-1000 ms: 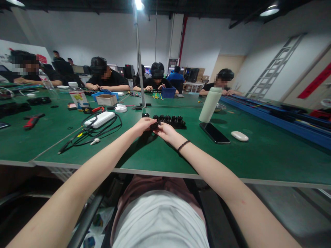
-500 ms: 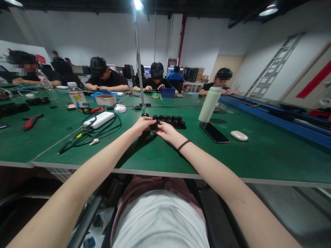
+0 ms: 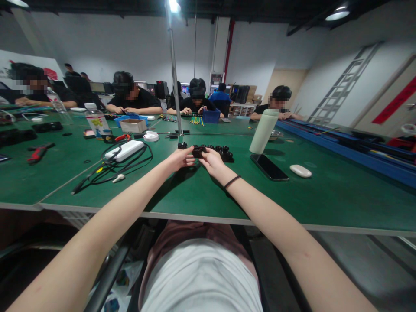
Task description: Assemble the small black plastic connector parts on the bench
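Between my two hands is a small black blocky part [image 3: 198, 151], too small and dark to name. My left hand [image 3: 181, 159] grips its left side with the thumb on top, its other fingers extended below. My right hand [image 3: 212, 161] pinches the right side with thumb and fingers. Just behind, a row of similar black knobbed parts [image 3: 225, 153] rests on the green table [image 3: 201, 190], partly hidden by the held part and my right hand. Another small black piece [image 3: 182, 145] lies beyond my left fingertips, near the foot of the pole.
On the left are a white power bank [image 3: 125, 151] with black cables, an earbud [image 3: 118, 178] and red-handled pliers [image 3: 40, 153]. To the right stand a pale green bottle [image 3: 264, 131], a phone [image 3: 269, 167] and a white case [image 3: 300, 170]. A metal pole [image 3: 175, 82] rises ahead; co-workers sit opposite.
The black part has been raised slightly and turned, showing a wider side. My left fingers have loosened and spread below it; my right hand has shifted a little.
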Demonstrator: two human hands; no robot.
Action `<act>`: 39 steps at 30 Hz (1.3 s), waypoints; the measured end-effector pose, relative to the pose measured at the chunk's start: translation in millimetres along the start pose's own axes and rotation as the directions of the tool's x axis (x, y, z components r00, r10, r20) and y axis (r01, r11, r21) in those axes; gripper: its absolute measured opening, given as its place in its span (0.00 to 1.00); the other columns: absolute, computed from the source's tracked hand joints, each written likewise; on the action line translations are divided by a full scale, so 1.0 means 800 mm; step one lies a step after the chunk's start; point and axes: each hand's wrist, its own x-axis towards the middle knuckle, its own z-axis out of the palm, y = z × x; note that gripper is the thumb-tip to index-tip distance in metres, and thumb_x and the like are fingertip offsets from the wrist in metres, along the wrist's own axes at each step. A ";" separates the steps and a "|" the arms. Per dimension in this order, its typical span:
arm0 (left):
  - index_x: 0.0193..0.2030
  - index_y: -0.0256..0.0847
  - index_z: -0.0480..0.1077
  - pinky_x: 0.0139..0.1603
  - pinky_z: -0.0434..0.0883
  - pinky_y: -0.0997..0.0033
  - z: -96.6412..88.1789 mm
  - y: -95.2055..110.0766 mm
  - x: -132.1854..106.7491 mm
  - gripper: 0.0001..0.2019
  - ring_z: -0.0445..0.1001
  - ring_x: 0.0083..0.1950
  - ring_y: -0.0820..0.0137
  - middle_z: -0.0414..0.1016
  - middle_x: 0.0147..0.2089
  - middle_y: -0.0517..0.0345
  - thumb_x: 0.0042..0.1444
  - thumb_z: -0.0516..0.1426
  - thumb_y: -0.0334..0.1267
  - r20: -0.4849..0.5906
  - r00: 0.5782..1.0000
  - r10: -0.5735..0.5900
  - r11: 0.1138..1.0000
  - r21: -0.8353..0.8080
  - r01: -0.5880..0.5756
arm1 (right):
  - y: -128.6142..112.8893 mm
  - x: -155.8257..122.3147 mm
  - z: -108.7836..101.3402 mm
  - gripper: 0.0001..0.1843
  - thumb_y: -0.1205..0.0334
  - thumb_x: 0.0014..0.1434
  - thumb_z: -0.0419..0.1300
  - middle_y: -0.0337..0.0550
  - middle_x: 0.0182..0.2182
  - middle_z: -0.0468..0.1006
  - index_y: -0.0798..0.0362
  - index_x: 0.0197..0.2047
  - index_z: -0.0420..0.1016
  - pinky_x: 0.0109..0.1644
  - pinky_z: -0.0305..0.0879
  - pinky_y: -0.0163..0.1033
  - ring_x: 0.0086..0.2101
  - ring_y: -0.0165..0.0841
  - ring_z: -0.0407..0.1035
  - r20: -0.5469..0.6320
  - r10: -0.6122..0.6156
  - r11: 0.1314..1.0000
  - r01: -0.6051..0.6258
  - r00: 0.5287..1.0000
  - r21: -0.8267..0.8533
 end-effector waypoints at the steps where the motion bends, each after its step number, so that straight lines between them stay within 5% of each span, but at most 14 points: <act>1: 0.31 0.36 0.68 0.29 0.74 0.71 0.001 0.000 -0.002 0.10 0.73 0.24 0.72 0.72 0.26 0.55 0.59 0.59 0.40 0.019 1.000 -0.023 1.000 -0.006 0.023 | 0.001 0.001 0.000 0.14 0.81 0.53 0.53 0.35 0.29 0.74 0.52 0.31 0.71 0.47 0.69 0.36 0.37 0.27 0.72 -0.012 -0.020 1.000 0.020 1.000 -0.020; 7: 0.33 0.35 0.67 0.28 0.73 0.77 0.006 0.003 -0.009 0.08 0.73 0.25 0.73 0.74 0.26 0.52 0.63 0.51 0.30 0.014 0.996 -0.084 0.996 -0.034 0.084 | 0.012 0.012 -0.004 0.11 0.79 0.49 0.57 0.37 0.32 0.76 0.54 0.32 0.74 0.49 0.68 0.39 0.36 0.28 0.72 0.054 -0.186 0.948 0.193 0.981 -0.252; 26: 0.29 0.39 0.67 0.29 0.73 0.74 -0.001 0.002 -0.002 0.10 0.70 0.25 0.74 0.70 0.27 0.59 0.48 0.56 0.19 -0.123 0.992 0.041 0.999 -0.016 -0.043 | 0.023 0.011 -0.008 0.13 0.78 0.43 0.61 0.39 0.34 0.79 0.54 0.32 0.77 0.55 0.66 0.45 0.38 0.32 0.72 0.251 -0.255 0.778 0.352 0.934 -0.520; 39: 0.31 0.40 0.66 0.27 0.75 0.70 -0.004 0.003 0.007 0.03 0.70 0.24 0.71 0.69 0.26 0.57 0.53 0.56 0.29 -0.159 0.987 -0.017 0.999 -0.045 0.010 | 0.021 0.005 -0.004 0.12 0.80 0.42 0.61 0.42 0.34 0.80 0.55 0.29 0.78 0.60 0.62 0.46 0.44 0.35 0.73 0.262 -0.259 0.767 0.363 0.930 -0.529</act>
